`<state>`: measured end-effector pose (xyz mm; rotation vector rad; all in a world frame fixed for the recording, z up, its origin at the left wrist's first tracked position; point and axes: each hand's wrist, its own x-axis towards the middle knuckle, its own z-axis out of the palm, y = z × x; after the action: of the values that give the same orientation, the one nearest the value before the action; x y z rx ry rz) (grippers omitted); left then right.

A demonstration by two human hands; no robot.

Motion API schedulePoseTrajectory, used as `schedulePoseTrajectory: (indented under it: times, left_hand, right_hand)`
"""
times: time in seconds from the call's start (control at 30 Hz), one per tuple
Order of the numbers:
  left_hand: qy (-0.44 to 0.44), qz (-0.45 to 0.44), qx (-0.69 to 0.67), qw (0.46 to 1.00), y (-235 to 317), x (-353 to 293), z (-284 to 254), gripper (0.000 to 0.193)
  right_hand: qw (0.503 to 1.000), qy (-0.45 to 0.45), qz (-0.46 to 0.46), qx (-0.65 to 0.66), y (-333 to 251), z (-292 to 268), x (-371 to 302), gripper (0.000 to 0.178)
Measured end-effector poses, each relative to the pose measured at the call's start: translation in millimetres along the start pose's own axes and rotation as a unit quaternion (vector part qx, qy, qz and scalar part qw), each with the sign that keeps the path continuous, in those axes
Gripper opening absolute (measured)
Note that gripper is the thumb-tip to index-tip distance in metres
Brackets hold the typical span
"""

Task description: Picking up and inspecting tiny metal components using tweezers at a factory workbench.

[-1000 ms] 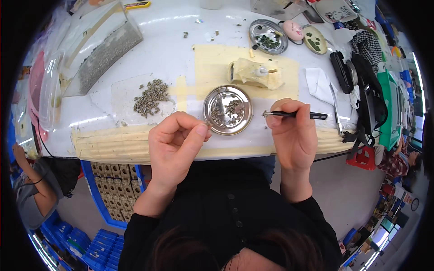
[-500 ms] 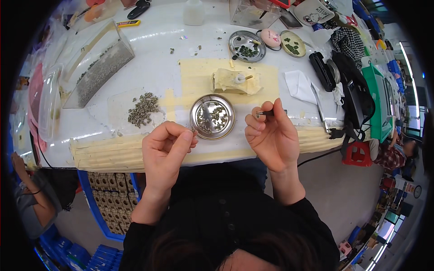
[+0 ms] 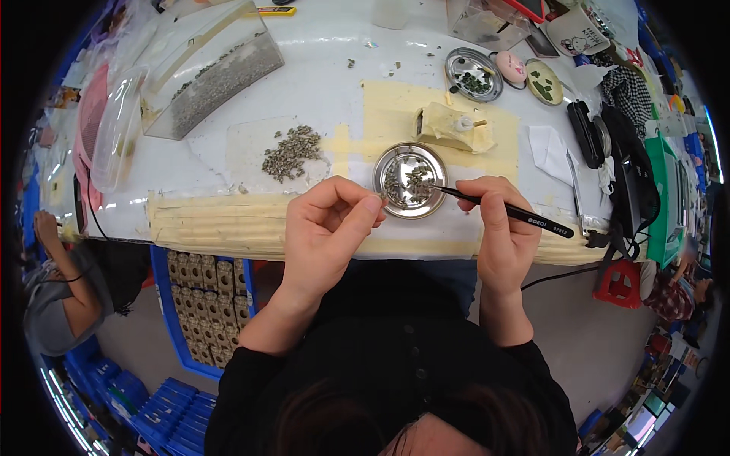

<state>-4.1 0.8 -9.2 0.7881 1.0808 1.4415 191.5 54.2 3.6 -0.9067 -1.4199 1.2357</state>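
Green tray (image 3: pixel 664 245) at three o'clock, red stool (image 3: pixel 617 284) between three and four, blue crate (image 3: pixel 165 290) at eight, yellow tool (image 3: pixel 275 11) at eleven, pink egg-shaped object (image 3: pixel 511 67) past one

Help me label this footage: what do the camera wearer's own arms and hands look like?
The left hand and the right hand are bare, without visible gloves or rings. Black sleeves end short of the wrists, with no markings visible.

Cream strips (image 3: pixel 220 222) run along the near edge of the white surface (image 3: pixel 327 57); there sits a round metal dish (image 3: pixel 409 156), and out from it, clear box (image 3: pixel 214 87) at ten o'clock, wrapped block (image 3: pixel 447 133) at one, white cloth (image 3: pixel 547 156) just before three!
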Motion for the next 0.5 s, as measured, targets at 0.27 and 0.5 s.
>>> schedulePoseTrajectory:
  times: [0.27, 0.5]
  left_hand:
    - [-0.005, -0.010, -0.018, 1.000, -1, 0, -1, 0.006]
    - [-0.024, -0.025, -0.016, 0.999, 2, -2, 0, 0.007]
  right_hand:
    - [0.968, -0.046, -0.120, -0.215, 9, 10, 5, 0.011]
    - [0.990, -0.022, -0.105, -0.096, -1, 16, -1, 0.017]
